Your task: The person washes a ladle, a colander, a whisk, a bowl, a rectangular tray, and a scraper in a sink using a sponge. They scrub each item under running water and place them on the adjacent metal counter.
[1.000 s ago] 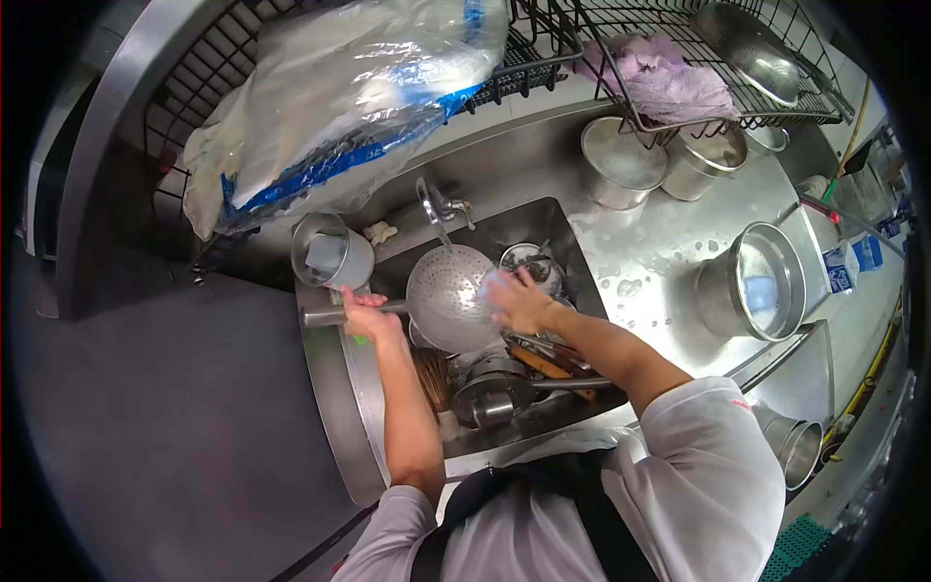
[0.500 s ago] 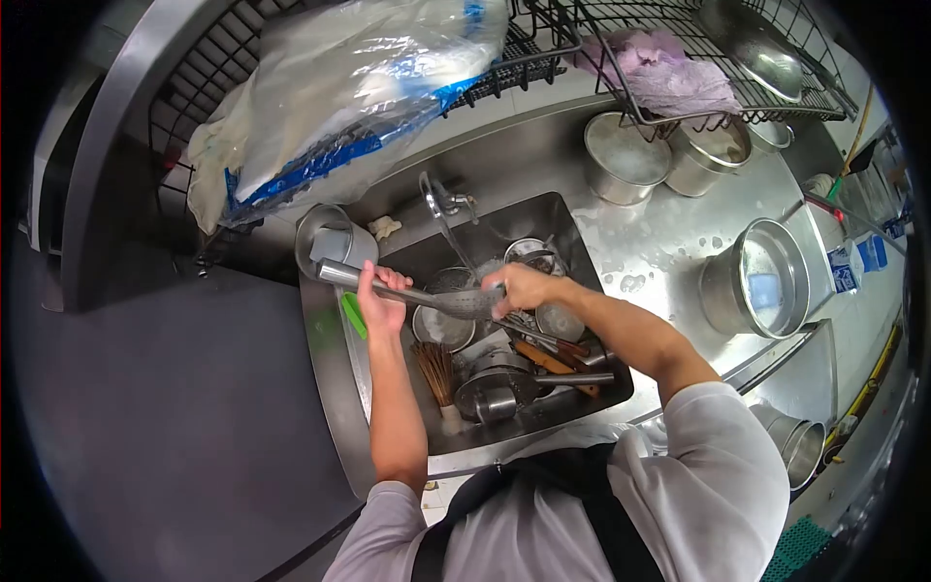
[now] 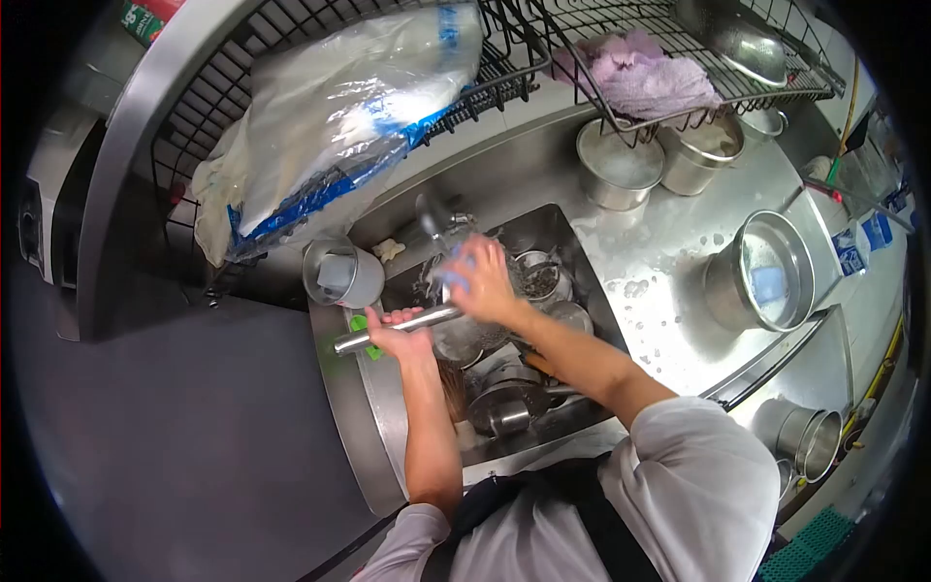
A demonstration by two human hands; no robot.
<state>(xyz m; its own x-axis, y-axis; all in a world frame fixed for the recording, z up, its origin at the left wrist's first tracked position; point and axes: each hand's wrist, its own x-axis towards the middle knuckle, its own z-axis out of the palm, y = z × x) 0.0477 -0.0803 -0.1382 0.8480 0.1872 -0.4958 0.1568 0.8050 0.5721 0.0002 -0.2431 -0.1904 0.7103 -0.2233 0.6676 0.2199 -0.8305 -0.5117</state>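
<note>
My left hand is wrapped round the metal handle of a utensil, held slanting over the sink. My right hand, blurred, is closed on a bluish cloth or sponge against the utensil's far end, whose head is hidden. Water from the faucet splashes just beyond my right hand. Beneath lie pans and bowls, among them a small metal cup and a bowl with dark contents.
A metal pot stands at the sink's back left corner. Soapy pots line the back of the counter, and a large pot with a blue item is at the right. Wire racks with plastic bags hang above.
My right hand has moved up and left, nearer the water stream. The utensil's handle has dropped lower and tilts the other way. The camera view has shifted slightly.
</note>
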